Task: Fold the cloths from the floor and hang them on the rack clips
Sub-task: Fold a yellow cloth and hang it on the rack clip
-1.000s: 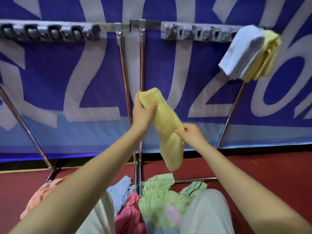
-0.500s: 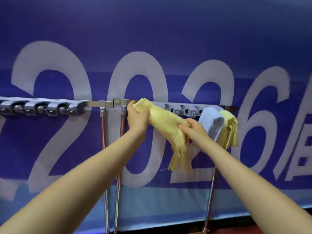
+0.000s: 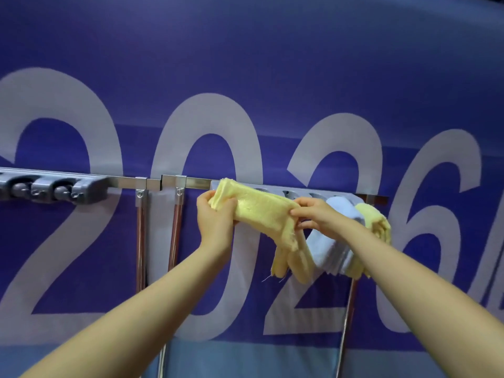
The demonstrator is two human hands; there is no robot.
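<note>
A folded yellow cloth [image 3: 261, 211] is held up against the right grey clip strip [image 3: 302, 192] of the metal rack. My left hand [image 3: 215, 216] grips its left end, and my right hand [image 3: 313, 216] pinches it near the middle. The cloth's loose end droops below my right hand. Right behind my right hand a folded pale blue cloth [image 3: 335, 252] and another yellow cloth [image 3: 377, 227] hang from the same strip's right end.
A second grey clip strip [image 3: 57, 188] sits on the rack's left bar with nothing hanging from it. Chrome uprights [image 3: 174, 230] run down at the middle and right. A blue banner with large white digits [image 3: 207, 148] fills the background.
Both hands lifted the yellow cloth from waist height up to the right clip strip and shifted it right. The view tilted up, so the floor cloths dropped out of sight.
</note>
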